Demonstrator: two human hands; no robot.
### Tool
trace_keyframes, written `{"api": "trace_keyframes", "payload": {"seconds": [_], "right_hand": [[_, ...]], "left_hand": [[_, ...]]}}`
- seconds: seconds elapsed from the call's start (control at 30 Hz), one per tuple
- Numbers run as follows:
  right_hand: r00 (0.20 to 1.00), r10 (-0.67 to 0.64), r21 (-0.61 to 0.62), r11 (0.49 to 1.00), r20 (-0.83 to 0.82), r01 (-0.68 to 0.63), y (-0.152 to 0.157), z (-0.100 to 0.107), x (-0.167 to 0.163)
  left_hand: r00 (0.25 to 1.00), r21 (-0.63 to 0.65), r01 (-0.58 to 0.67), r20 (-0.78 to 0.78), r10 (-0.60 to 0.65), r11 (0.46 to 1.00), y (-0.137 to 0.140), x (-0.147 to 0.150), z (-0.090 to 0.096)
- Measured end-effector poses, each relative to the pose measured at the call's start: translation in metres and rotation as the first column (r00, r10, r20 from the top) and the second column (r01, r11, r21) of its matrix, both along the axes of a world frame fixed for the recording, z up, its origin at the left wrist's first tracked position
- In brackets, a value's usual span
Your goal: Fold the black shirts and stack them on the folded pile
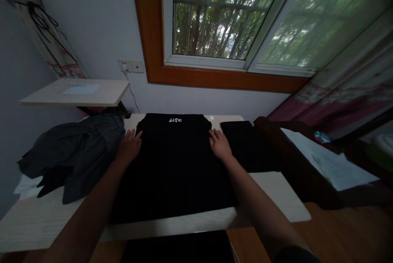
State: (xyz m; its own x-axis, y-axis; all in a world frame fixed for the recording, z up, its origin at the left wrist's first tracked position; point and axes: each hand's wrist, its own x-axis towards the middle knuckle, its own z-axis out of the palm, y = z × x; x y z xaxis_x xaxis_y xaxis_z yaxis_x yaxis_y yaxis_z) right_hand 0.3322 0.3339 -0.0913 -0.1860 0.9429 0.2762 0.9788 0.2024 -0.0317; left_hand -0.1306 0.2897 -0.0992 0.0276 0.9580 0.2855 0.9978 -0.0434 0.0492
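Observation:
A black T-shirt (176,165) lies spread flat on the pale wooden table (211,218), with small white lettering near its far edge. At its left side edge rests my left hand (129,145), fingers stretched out and touching the cloth. My right hand (220,143) lies at the opposite side edge, fingers spread, also against the fabric. A small yellow patch shows just beyond the right fingertips. Neither hand grips anything that I can see.
Left of the shirt is a heap of dark grey clothes (89,144), below a raised shelf (107,91) bearing a paper. Folded black cloth (245,142) lies to the right. Beyond it stands dark wooden furniture (294,173) with a white sheet (328,160). A window is behind.

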Motion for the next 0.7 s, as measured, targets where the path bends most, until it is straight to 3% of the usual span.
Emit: {"api": "trace_keyframes", "payload": {"seconds": [0.43, 0.7], "right_hand": [[0.983, 0.127, 0.061, 0.991, -0.133, -0.119, -0.078, 0.008, 0.016], [0.994, 0.1, 0.088, 0.991, -0.04, -0.097, -0.106, -0.001, 0.014]], "left_hand": [[0.983, 0.034, 0.18, -0.036, -0.179, 0.983, -0.091, -0.002, 0.005], [0.958, -0.014, 0.284, -0.047, -0.284, 0.959, -0.108, -0.003, 0.013]]}}
